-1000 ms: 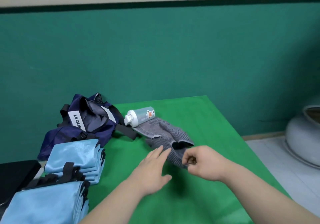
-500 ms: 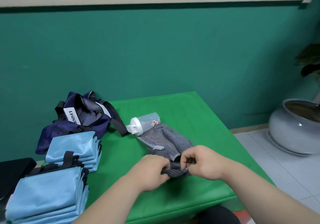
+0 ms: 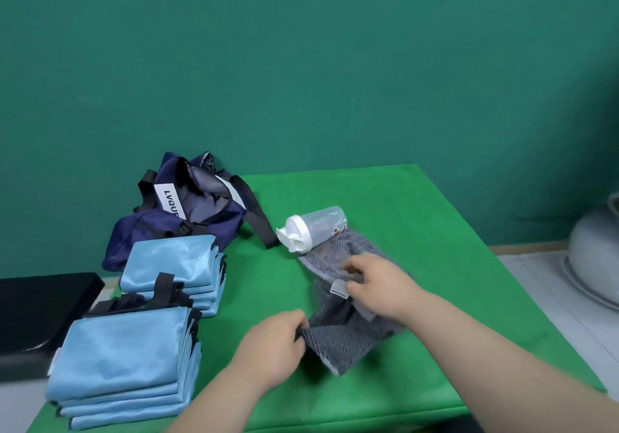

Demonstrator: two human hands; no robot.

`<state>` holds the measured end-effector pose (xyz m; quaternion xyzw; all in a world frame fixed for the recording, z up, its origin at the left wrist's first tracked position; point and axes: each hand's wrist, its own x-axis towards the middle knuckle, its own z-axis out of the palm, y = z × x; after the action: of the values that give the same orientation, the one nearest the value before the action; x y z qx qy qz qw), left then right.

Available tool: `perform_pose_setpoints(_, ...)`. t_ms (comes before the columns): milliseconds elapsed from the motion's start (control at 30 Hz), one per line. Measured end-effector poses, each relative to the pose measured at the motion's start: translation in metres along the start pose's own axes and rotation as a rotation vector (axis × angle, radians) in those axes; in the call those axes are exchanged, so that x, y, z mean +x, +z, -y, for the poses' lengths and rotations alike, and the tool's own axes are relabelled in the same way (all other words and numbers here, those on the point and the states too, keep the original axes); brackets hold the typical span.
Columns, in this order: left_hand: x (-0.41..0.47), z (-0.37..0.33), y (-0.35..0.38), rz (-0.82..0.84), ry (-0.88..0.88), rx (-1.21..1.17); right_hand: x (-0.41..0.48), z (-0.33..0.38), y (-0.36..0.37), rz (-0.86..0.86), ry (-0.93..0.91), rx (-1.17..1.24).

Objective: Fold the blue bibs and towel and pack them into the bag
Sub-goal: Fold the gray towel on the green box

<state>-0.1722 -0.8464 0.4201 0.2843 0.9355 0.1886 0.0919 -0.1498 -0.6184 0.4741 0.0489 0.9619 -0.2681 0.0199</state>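
Head view: on the green tabletop (image 3: 385, 205) the navy bag (image 3: 187, 218) slumps at the far left, its mouth open. Only grey lining shows, and nothing packed is visible. Beside it sit two stacks of folded blue bibs (image 3: 124, 349). The grey towel (image 3: 338, 342) lies mid-table, its far end touching a toppled bottle (image 3: 315, 228). The left hand (image 3: 271, 349) pinches the near corner in curled fingers, and the right hand (image 3: 378, 285) grips the upper fold. Towel-folding looks underway; next, the edges need bringing together squarely.
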Motion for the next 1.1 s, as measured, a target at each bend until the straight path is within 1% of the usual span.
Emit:
perform_pose_setpoints(167,0.021,0.027,-0.008,-0.053,-0.039,-0.051,0.074,0.022,0.007,0.009,0.024,-0.108)
perform_pose_setpoints(300,0.038,0.048,-0.007,-0.014,0.015,-0.139,0.13,0.023,0.022,0.049,0.05,-0.208)
perform_pose_setpoints(367,0.044,0.056,-0.004,0.012,0.044,-0.195,0.154,0.018,0.031,0.063,0.033,-0.255)
perform_pose_setpoints(467,0.053,0.066,0.003,0.039,0.079,-0.306,0.185,0.013,0.04,0.042,-0.014,-0.269)
perform_pose_setpoints(567,0.063,0.074,0.01,0.036,0.1,-0.346,0.216,0.015,0.041,0.04,-0.096,-0.18)
perform_pose_setpoints(667,0.072,0.078,0.015,0.025,0.103,-0.335,0.25,0.024,0.038,0.052,-0.237,-0.122)
perform_pose_setpoints(767,0.078,0.078,0.016,0.05,0.123,-0.291,0.274,0.033,0.038,0.006,-0.295,-0.089)
perform_pose_setpoints(900,0.075,0.074,0.016,0.037,0.125,-0.296,0.265,0.033,0.041,-0.067,-0.276,-0.047)
perform_pose_setpoints(967,0.07,0.068,0.013,0.016,0.111,-0.336,0.24,0.027,0.037,-0.07,-0.237,-0.092)
perform_pose_setpoints(1033,0.065,0.06,0.008,0.003,0.1,-0.367,0.206,0.022,0.033,-0.015,-0.216,-0.201)
perform_pose_setpoints(1100,0.059,0.049,0.0,-0.002,0.091,-0.356,0.168,0.019,0.031,0.116,-0.167,-0.298)
